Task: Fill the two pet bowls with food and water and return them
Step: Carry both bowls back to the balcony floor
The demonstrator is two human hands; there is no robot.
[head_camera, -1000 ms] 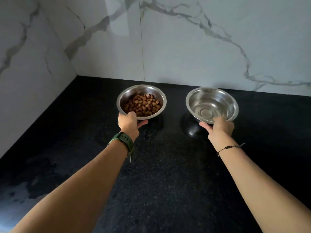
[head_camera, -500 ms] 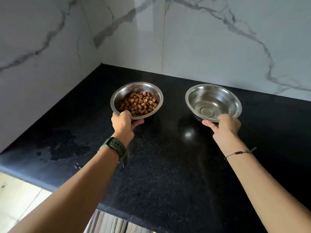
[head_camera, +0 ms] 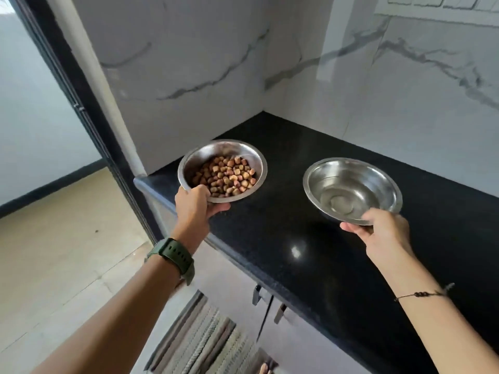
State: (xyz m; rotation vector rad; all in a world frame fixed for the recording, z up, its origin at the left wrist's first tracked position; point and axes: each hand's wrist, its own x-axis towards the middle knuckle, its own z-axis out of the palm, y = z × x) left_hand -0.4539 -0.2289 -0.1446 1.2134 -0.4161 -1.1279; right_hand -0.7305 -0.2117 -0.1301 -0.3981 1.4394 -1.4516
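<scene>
Two steel pet bowls hang in the air above a black counter (head_camera: 310,220). The left bowl (head_camera: 216,155) holds brown kibble (head_camera: 225,177); my left hand (head_camera: 195,209) grips its near rim, thumb inside, fingers underneath. A green watch sits on that wrist. The right bowl (head_camera: 351,184) holds clear water and tilts slightly toward me; my right hand (head_camera: 383,233) pinches its near rim, with a thin cord bracelet on the wrist.
White marble walls (head_camera: 378,103) close the counter's back and left side. The counter's left end (head_camera: 143,182) lies beside a dark door frame (head_camera: 81,109). Below are cabinet doors with handles (head_camera: 259,295), a striped mat (head_camera: 205,344) and beige floor tiles (head_camera: 54,252).
Both bowls have lifted off the counter and come toward me. My view has pulled back and swung left, so the counter edge, cabinets, mat and doorway now show.
</scene>
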